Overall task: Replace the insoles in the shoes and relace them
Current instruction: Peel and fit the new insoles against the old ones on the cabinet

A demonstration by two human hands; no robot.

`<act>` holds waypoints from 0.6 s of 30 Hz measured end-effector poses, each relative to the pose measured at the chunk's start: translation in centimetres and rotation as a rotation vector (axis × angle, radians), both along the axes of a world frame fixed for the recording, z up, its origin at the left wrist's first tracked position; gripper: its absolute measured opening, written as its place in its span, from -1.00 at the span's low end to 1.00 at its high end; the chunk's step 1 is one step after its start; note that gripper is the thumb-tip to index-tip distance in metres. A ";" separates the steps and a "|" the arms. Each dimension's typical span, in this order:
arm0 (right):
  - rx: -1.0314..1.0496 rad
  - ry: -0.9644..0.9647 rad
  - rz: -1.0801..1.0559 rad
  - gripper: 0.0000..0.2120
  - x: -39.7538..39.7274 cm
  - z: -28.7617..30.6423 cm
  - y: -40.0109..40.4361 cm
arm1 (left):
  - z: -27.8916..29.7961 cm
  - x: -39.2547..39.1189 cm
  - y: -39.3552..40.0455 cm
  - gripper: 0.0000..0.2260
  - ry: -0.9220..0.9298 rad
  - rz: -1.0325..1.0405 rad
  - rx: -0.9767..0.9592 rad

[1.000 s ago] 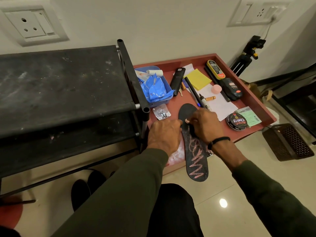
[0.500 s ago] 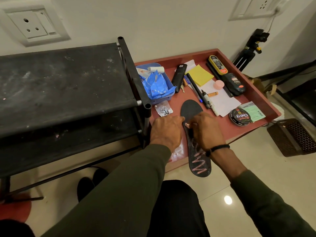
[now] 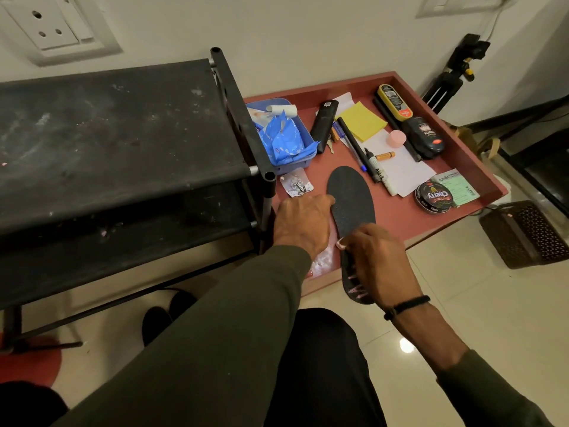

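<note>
A black insole (image 3: 351, 200) lies on the red tray (image 3: 397, 217), toe end away from me, heel end jutting over the tray's front edge. Pink scribbles mark its heel part (image 3: 357, 292). My left hand (image 3: 300, 224) rests on the tray beside the insole, fingertips touching its left edge. My right hand (image 3: 377, 260) lies over the insole's rear half and pinches a small pale pink piece (image 3: 340, 243) against it, which looks like chalk. Two dark shoes (image 3: 160, 320) stand on the floor under the rack, partly hidden by my sleeve.
A black shoe rack (image 3: 123, 143) stands left of the tray. The tray also holds a blue basket (image 3: 303, 163), pens, a yellow note pad (image 3: 361, 120), polish bottles and a polish tin (image 3: 434, 197). A brown basket (image 3: 529, 232) sits on the floor at right.
My right hand has slid back along the insole toward the heel and now covers most of the pink scribbles. More of the toe end is bare. My left hand stays at the insole's left edge.
</note>
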State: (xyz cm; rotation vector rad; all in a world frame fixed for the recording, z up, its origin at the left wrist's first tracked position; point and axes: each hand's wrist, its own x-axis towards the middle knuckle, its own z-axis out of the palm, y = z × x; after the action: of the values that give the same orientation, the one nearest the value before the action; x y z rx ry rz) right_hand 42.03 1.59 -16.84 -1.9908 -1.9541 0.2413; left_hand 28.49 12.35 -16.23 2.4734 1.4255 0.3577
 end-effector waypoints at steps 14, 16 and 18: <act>0.026 0.092 -0.201 -0.87 0.1 1.3 10.5 | 0.6 -0.1 -0.5 -0.79 -0.044 0.040 0.063; -0.001 0.124 -0.226 -0.84 0.6 1.5 11.6 | 1.0 -0.1 -0.7 -0.80 -0.080 0.029 0.038; -0.045 0.178 -0.242 -0.90 1.2 1.9 12.5 | 1.2 -0.2 -0.8 -0.83 -0.042 -0.008 0.012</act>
State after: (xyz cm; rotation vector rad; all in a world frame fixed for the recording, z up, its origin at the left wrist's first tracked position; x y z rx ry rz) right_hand 43.18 14.06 -14.94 -2.1310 -1.5966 0.3889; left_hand 28.32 11.59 -15.01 2.4647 1.4009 0.4152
